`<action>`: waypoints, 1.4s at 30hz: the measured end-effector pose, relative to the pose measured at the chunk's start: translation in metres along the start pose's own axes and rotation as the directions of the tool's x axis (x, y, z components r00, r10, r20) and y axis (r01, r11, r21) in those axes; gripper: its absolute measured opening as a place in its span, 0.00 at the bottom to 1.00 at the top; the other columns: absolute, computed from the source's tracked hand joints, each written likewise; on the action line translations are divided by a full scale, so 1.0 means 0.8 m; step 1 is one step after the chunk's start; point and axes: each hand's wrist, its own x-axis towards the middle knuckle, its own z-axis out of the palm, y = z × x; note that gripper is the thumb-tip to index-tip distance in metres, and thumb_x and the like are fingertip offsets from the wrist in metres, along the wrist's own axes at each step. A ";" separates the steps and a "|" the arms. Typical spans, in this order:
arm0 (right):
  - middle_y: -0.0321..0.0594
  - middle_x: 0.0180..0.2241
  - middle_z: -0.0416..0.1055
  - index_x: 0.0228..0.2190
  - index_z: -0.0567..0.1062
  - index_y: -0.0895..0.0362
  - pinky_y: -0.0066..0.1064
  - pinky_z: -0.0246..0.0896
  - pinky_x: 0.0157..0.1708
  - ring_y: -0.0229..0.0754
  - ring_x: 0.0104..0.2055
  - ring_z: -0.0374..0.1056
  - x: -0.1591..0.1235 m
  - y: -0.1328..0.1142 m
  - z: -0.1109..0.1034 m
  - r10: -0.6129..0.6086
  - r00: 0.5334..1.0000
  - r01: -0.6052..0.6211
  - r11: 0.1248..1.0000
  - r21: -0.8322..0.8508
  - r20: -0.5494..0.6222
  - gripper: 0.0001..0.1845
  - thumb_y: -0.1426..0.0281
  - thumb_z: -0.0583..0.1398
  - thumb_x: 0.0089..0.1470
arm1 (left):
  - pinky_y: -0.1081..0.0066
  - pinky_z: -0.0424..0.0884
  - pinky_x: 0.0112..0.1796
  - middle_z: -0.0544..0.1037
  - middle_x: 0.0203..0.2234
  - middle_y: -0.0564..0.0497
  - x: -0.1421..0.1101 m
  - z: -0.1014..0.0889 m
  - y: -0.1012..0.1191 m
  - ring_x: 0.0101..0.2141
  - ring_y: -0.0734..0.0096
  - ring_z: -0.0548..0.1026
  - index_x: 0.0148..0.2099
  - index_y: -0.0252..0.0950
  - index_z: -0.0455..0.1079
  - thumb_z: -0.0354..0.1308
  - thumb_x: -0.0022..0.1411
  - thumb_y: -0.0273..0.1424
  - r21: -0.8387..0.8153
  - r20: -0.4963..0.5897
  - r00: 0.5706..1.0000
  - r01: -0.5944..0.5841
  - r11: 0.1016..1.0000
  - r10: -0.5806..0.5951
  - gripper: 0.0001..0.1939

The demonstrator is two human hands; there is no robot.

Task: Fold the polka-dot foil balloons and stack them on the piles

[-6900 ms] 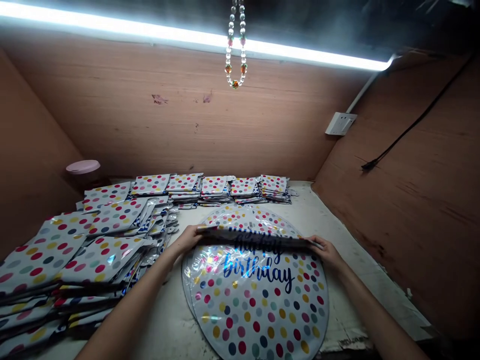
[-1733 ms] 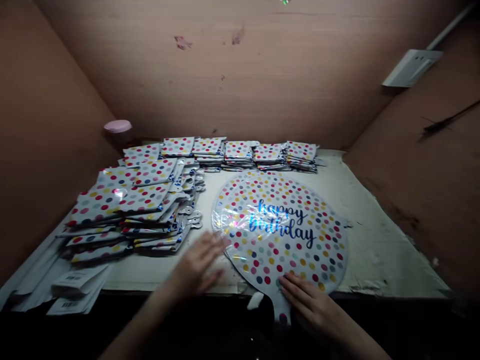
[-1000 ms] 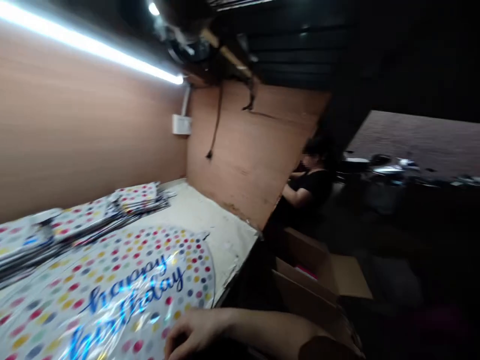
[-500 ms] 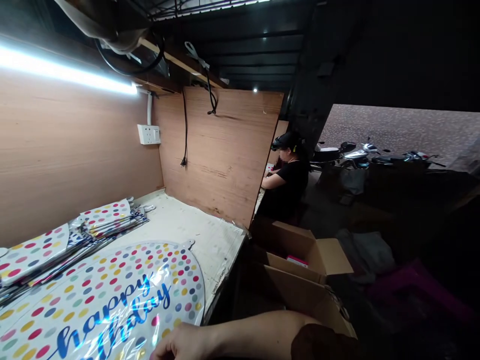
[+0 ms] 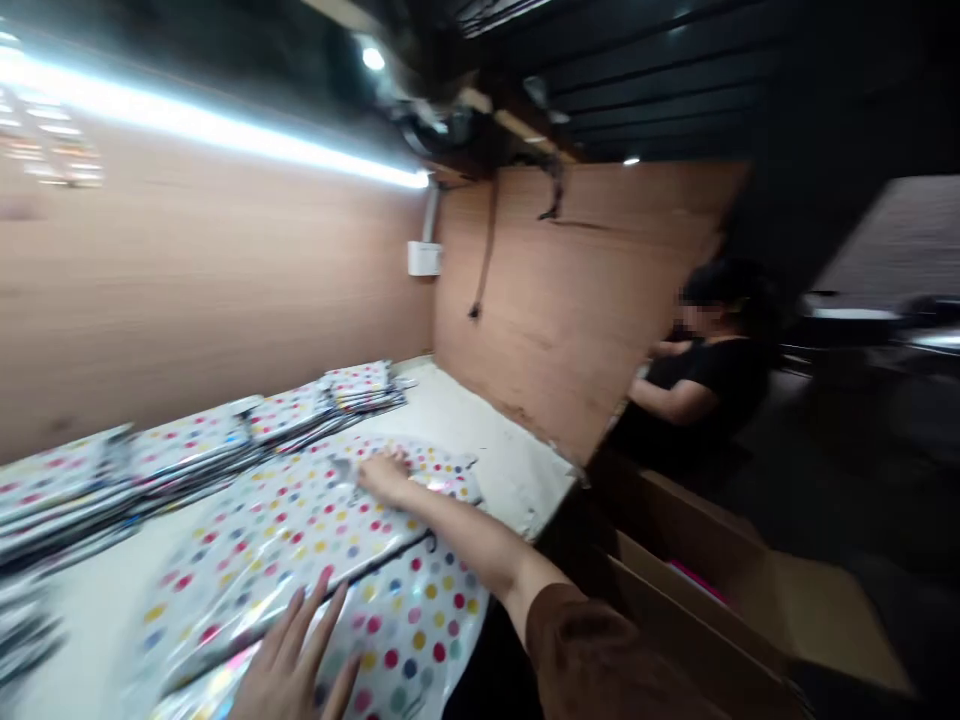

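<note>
The balloon point(image 5: 345, 520), partly folded over, lay by the front edge of the counter point(image 5: 502, 450). Over its fold, the left hand point(image 5: 285, 675) had fingers spread apart. The right hand point(image 5: 385, 476) rested farther back, too blurred to tell whether clamped. Stacks point(image 5: 191, 440) lined the back edge.

1 head-worn camera looks forward and down at the hands point(image 5: 386, 477) point(image 5: 289, 660) from nearby.
</note>
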 end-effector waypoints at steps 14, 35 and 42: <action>0.44 0.65 0.49 0.63 0.54 0.54 0.48 0.43 0.63 0.51 0.67 0.40 -0.110 0.151 0.056 -0.582 0.811 0.578 0.813 0.075 0.054 0.37 0.68 0.57 0.52 | 0.32 0.35 0.56 0.42 0.67 0.52 0.032 -0.026 -0.115 0.63 0.31 0.34 0.68 0.51 0.43 0.47 0.58 0.58 0.201 0.519 0.763 0.329 0.923 -0.385 0.40; 0.46 0.35 0.75 0.42 0.70 0.59 0.31 0.63 0.36 0.46 0.38 0.71 0.028 0.194 0.041 0.160 0.936 -0.056 0.947 0.316 -0.312 0.28 0.55 0.40 0.62 | 0.65 0.69 0.43 0.78 0.40 0.40 0.088 -0.035 -0.243 0.43 0.57 0.75 0.46 0.32 0.68 0.38 0.67 0.38 0.031 0.159 0.605 0.787 0.616 -0.780 0.21; 0.50 0.36 0.76 0.39 0.73 0.57 0.31 0.59 0.33 0.48 0.39 0.71 0.108 0.170 0.030 0.278 0.949 -0.276 0.961 0.033 -0.151 0.15 0.63 0.50 0.61 | 0.55 0.67 0.44 0.76 0.41 0.32 0.153 -0.027 -0.241 0.46 0.48 0.73 0.49 0.28 0.67 0.43 0.66 0.30 0.305 0.112 0.522 0.792 0.529 -0.846 0.17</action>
